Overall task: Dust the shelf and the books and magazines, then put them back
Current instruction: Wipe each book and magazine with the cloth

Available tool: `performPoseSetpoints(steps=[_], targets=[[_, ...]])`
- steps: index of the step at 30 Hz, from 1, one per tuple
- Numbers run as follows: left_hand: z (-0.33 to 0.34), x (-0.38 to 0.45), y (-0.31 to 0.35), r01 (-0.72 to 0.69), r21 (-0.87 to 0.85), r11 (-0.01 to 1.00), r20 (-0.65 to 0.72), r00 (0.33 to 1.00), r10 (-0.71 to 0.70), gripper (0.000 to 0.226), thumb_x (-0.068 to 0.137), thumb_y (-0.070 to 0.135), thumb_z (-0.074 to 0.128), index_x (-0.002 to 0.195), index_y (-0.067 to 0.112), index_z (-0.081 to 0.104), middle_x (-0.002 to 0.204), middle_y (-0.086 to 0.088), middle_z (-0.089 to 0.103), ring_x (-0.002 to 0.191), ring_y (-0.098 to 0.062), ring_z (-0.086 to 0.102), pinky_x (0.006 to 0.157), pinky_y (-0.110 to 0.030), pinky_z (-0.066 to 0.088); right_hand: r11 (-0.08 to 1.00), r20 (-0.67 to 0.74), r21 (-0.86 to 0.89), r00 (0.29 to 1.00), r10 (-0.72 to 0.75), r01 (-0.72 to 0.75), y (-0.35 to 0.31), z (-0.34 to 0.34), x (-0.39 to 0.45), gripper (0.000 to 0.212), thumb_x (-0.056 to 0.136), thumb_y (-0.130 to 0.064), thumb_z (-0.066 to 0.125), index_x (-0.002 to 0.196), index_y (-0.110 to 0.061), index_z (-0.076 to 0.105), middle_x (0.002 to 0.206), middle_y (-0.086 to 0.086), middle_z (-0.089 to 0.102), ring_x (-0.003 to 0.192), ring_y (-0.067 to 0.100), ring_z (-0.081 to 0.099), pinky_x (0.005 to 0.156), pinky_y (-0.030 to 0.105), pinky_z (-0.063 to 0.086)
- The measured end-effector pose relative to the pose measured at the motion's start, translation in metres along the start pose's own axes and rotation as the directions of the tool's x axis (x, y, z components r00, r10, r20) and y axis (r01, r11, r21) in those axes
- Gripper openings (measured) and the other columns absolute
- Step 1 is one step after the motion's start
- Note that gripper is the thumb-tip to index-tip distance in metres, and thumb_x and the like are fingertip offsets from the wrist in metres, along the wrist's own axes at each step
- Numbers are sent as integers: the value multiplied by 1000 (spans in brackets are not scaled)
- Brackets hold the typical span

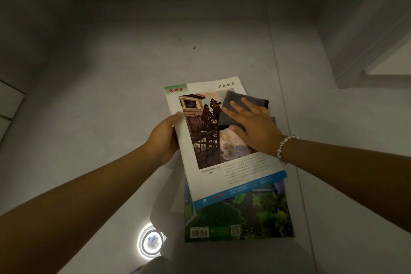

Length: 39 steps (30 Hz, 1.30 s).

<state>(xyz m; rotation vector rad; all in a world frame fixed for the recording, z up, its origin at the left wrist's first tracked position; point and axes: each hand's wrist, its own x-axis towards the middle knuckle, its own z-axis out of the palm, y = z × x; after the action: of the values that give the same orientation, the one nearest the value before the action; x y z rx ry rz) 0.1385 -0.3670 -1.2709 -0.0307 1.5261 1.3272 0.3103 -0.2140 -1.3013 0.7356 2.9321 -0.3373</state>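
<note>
One grey, smooth tiled floor [111,87] is lying under two glossy rectangular magazines, the green-covered magazine [240,218] flat on the tiles and the white-paged magazine [200,176] lying tilted across its upper part, showing a painting print. Two hands are working: the left hand [163,140] is gripping the white-paged magazine's left edge, thumb on top and the other fingers hidden beneath, while the right hand [253,127], one beaded bracelet [283,147] circling its wrist, is pressing spread, nearly straight fingers on one folded grey soft cloth [233,107] against the page's upper right. One round ring of light [151,241] is reflecting off the tiles, just left of the green-covered magazine.
</note>
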Motion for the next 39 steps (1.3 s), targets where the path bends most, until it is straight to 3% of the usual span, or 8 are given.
performPoseSetpoints(steps=[3, 7, 12, 16, 19, 23, 28, 39], targets=[[7, -2, 6, 7, 123, 992, 99, 995, -20, 25, 98, 26, 48, 118, 15, 57, 108, -8, 68, 95, -22, 66, 76, -35, 53, 1000, -47, 7, 999, -12, 12, -3, -5, -5, 48, 99, -40, 38, 145, -30, 34, 151, -1, 33, 142, 24, 24, 107, 43, 21], [13, -2, 0, -15, 243, 970, 2, 1000, 15, 21, 96, 13, 51, 116, 12, 57, 111, -11, 65, 94, -22, 62, 78, -37, 49, 994, -225, 67, 972, -70, 87, -10, -6, -12, 34, 89, -28, 58, 123, -22, 63, 120, 13, 65, 110, 36, 61, 89, 50, 44], [12, -4, 1, -57, 244, 968, -90, 993, 81, 17, 95, 10, 54, 112, 10, 59, 104, -9, 65, 95, -25, 60, 89, -44, 46, 860, -160, 500, 966, 206, -101, -11, -35, -4, 14, 97, -34, 48, 109, -36, 56, 72, -5, 61, 62, 14, 60, 53, 15, 44], [0, -3, 14, -135, 282, 950, -128, 976, 176, 13, 94, 10, 55, 106, 10, 61, 95, -6, 66, 82, -18, 61, 83, -38, 46, 728, -164, 656, 904, 395, -199, 4, -59, 10, 23, 98, -32, 47, 90, -14, 57, 72, -1, 54, 69, 17, 51, 56, 20, 36], [-12, -4, 26, -161, 312, 936, -102, 974, 201, 18, 93, 10, 56, 110, 7, 61, 104, -11, 67, 91, -25, 62, 89, -42, 47, 620, -134, 753, 870, 475, -222, 13, -76, 16, 37, 98, -34, 46, 102, 0, 59, 89, 16, 61, 81, 29, 57, 71, 31, 45], [-20, -8, 36, -156, 323, 933, -31, 984, 175, 23, 94, 14, 54, 116, 9, 59, 112, -15, 65, 104, -32, 60, 94, -50, 45, 360, 36, 896, 851, 524, -259, 11, -79, 21, 34, 97, -40, 47, 104, -11, 61, 107, 14, 66, 99, 28, 63, 93, 43, 51], [-21, -10, 37, -160, 332, 930, -44, 982, 185, 22, 95, 14, 54, 116, 10, 58, 113, -14, 64, 105, -32, 59, 93, -49, 45, 137, 75, 962, 714, 696, -235, 15, -90, 35, 30, 96, -41, 49, 102, -14, 59, 112, 14, 64, 101, 25, 61, 90, 37, 52], [-7, -11, 34, -167, 326, 930, 33, 986, 166, 10, 94, 17, 55, 95, 11, 62, 93, -13, 66, 86, -28, 62, 81, -41, 50, -66, 282, 953, 785, 552, -295, 0, -77, 33, 29, 97, -41, 45, 113, -19, 55, 114, 12, 64, 104, 32, 62, 88, 56, 51]])
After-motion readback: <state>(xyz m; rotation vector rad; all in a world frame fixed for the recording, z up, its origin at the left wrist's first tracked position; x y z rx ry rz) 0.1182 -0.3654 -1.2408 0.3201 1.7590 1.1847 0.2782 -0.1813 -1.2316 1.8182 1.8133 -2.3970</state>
